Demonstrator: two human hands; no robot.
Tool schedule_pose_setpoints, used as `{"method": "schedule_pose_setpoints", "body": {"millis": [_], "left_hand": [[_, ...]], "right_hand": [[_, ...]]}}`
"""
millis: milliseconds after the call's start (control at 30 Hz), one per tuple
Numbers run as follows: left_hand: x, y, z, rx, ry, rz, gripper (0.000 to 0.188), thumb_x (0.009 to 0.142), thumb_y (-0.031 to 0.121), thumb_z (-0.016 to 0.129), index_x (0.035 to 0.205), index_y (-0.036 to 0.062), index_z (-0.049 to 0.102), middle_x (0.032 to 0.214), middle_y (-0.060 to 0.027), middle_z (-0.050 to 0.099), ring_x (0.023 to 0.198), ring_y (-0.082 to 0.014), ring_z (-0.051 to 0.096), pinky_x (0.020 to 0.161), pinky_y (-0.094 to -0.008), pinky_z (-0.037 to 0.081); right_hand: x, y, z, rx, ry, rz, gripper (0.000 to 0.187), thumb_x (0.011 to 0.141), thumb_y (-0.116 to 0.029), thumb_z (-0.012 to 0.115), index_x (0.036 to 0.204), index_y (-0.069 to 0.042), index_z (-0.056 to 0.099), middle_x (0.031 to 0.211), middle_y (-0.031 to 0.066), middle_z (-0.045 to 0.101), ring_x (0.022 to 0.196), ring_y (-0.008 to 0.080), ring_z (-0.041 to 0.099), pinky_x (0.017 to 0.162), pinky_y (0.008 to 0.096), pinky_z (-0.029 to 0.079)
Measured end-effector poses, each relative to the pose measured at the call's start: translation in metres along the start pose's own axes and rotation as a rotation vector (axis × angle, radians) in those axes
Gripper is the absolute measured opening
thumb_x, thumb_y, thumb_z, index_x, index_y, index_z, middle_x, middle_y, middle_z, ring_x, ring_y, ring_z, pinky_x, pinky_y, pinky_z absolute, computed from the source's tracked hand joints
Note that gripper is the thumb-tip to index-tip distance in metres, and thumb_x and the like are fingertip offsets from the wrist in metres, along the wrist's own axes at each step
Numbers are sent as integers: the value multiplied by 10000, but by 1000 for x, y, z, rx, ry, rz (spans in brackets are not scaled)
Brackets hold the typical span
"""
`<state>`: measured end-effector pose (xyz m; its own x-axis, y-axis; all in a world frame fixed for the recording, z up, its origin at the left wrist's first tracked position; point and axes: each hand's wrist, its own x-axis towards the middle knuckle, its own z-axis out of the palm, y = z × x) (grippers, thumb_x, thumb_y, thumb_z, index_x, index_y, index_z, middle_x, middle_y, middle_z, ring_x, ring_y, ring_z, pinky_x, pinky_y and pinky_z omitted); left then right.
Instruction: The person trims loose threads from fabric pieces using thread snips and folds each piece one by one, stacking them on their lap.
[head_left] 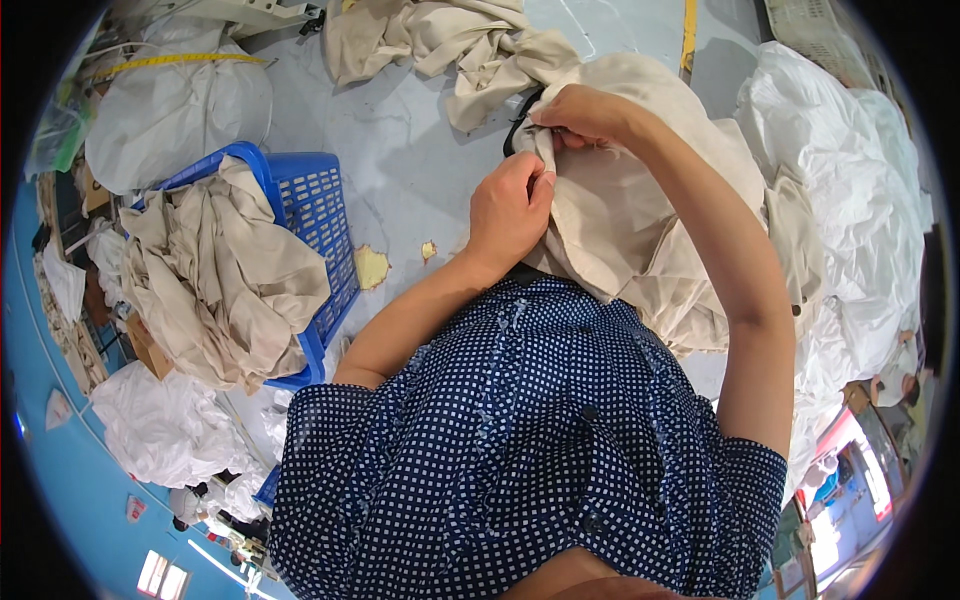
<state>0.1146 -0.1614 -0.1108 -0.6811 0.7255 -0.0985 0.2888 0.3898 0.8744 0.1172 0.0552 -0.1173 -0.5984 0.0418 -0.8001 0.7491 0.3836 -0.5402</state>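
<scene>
A large piece of beige cloth (610, 215) lies bunched in front of me and spreads to the right. My left hand (508, 208) is closed, pinching the cloth's near-left edge between thumb and fingers. Just beyond it my right hand (588, 115) grips the same edge from above, its fingers curled and partly hidden by the cloth. A black curved part (519, 125) shows beside the cloth edge, left of my right hand; its kind is not clear. More beige cloth (450, 45) lies crumpled at the far side of the grey table (400, 150).
A blue plastic basket (318, 200) heaped with beige cloth (225, 270) stands at the left. White plastic bags (840, 180) fill the right side. A clear bag (180, 110) and a yellow measuring tape (180, 60) lie at the far left. The tabletop has worn yellowish patches (371, 267).
</scene>
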Motion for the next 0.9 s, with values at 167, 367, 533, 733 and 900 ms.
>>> {"method": "schedule_pose_setpoints", "body": {"millis": [167,367,533,733,900], "left_hand": [[5,-29,-5,-150,-21,-297,158,977,159,603,995,8,641,867,-151,683,791,-274,703,687,-421,540],[9,2,-46,-795,-116,-552,368,1023,190,493,1309,-27,573,1208,-150,696,1011,-245,729,785,-355,624],[42,41,-50,-904,-317,-406,371,1029,152,491,1349,-32,534,1264,-142,668,1092,-245,700,835,-377,613],[139,108,-31,-1015,-277,-67,232,1023,112,557,1217,-8,597,1221,-128,682,1152,-231,665,987,-384,565],[174,191,-69,-1220,-607,406,214,1014,72,546,1172,-57,611,1231,-177,683,1207,-276,649,1066,-456,541]], "right_hand": [[-56,17,-3,325,328,-180,499,1007,-480,610,765,-51,682,585,9,541,525,98,466,491,323,396],[-207,88,57,-194,652,-304,451,815,-235,746,1256,-175,669,1236,36,673,916,295,707,762,405,563],[-261,162,76,-130,678,-211,517,762,-140,715,1273,-175,643,1238,0,653,907,289,707,759,420,563],[-280,218,16,44,1258,-251,309,815,53,702,1091,-84,731,982,44,739,864,201,713,764,320,560],[-351,149,-42,-234,1811,-399,250,758,97,697,987,4,739,946,77,733,895,173,679,785,294,529]]}}
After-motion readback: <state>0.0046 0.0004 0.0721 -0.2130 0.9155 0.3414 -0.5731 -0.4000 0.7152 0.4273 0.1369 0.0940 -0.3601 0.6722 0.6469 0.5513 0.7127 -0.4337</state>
